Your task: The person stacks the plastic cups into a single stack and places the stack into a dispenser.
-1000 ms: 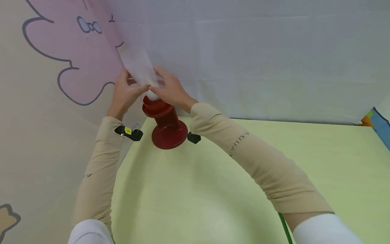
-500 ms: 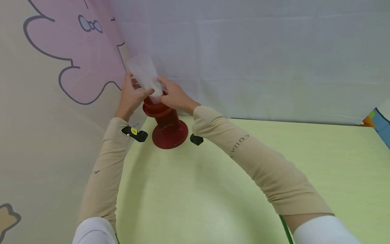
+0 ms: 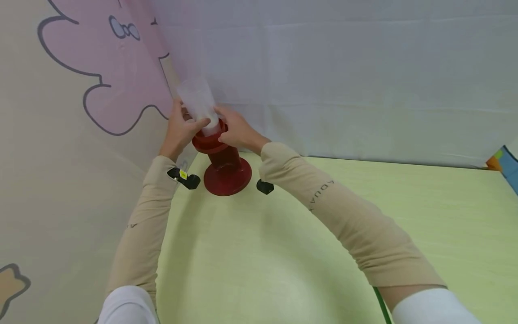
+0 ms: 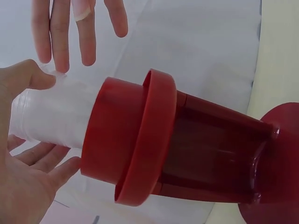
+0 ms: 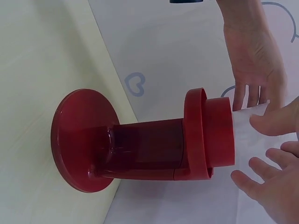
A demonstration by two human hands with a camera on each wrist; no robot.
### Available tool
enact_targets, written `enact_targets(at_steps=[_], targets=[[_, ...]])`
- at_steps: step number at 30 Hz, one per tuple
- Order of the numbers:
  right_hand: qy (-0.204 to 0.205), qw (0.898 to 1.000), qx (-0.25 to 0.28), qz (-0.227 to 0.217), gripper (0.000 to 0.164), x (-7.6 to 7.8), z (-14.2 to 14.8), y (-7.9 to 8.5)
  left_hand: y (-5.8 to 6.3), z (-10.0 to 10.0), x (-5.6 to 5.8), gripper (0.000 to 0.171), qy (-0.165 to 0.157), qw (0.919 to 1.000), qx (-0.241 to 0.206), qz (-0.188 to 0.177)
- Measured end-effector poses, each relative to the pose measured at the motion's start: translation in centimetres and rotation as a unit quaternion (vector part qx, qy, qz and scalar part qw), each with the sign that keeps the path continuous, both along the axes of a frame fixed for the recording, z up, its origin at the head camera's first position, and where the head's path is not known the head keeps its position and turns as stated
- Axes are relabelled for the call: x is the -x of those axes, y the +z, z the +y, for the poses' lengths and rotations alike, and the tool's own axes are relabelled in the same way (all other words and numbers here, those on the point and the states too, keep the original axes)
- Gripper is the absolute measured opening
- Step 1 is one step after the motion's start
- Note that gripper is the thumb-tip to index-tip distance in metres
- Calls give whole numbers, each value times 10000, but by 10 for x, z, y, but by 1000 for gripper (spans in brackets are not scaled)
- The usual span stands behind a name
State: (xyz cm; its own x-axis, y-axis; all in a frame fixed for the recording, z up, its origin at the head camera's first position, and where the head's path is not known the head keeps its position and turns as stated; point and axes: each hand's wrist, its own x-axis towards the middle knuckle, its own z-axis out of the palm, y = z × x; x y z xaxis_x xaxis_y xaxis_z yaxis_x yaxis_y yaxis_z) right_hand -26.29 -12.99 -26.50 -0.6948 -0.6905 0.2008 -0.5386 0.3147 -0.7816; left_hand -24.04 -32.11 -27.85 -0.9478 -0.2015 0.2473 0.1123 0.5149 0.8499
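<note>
A stack of translucent plastic cups (image 3: 197,100) leans in the head view, its lower end inside the mouth of a red holder (image 3: 226,177). That holder stands upright on a round base, with a wide collar around its top. My left hand (image 3: 181,131) grips the cups from the left, thumb on the near side and fingers behind, as the left wrist view shows. My right hand (image 3: 241,130) is beside the holder's mouth, its fingers (image 4: 87,44) extended near the cups. In the right wrist view the cups are barely visible behind the hands.
A pale green table (image 3: 283,252) carries the holder close to its back left corner. A white sheet (image 3: 344,81) hangs behind, and a wall with pink cartoon print (image 3: 133,85) is at the left. A blue and orange object (image 3: 503,164) is at the right edge.
The cups have come down from above the holder into its mouth. My left hand has moved down and right with them; my right hand has loosened and shifted slightly down and right.
</note>
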Motion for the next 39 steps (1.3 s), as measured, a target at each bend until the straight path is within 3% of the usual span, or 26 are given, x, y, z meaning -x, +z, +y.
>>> enact_targets(at_steps=[8, 16, 26, 31, 35, 39], targets=[[86, 9999, -5, 94, 74, 0, 1, -8, -8, 0, -1, 79, -1, 9999, -52, -157], [47, 9998, -202, 82, 75, 0, -2, -15, -19, 1, -4, 81, -53, 9999, 15, -91], [2, 9996, -146, -221, 74, 0, -2, -23, -24, 2, -5, 74, -82, 9998, 46, -177], [21, 9998, -143, -169, 76, 1, -1, -24, -20, 5, -8, 71, -134, 9997, -15, -210], [48, 9998, -180, -123, 77, 3, -1, -24, -9, 14, -18, 70, -125, 9995, -110, -253], [57, 9997, -227, -31, 78, 4, -2, -25, -6, 17, -24, 70, -124, 9994, -189, -247]])
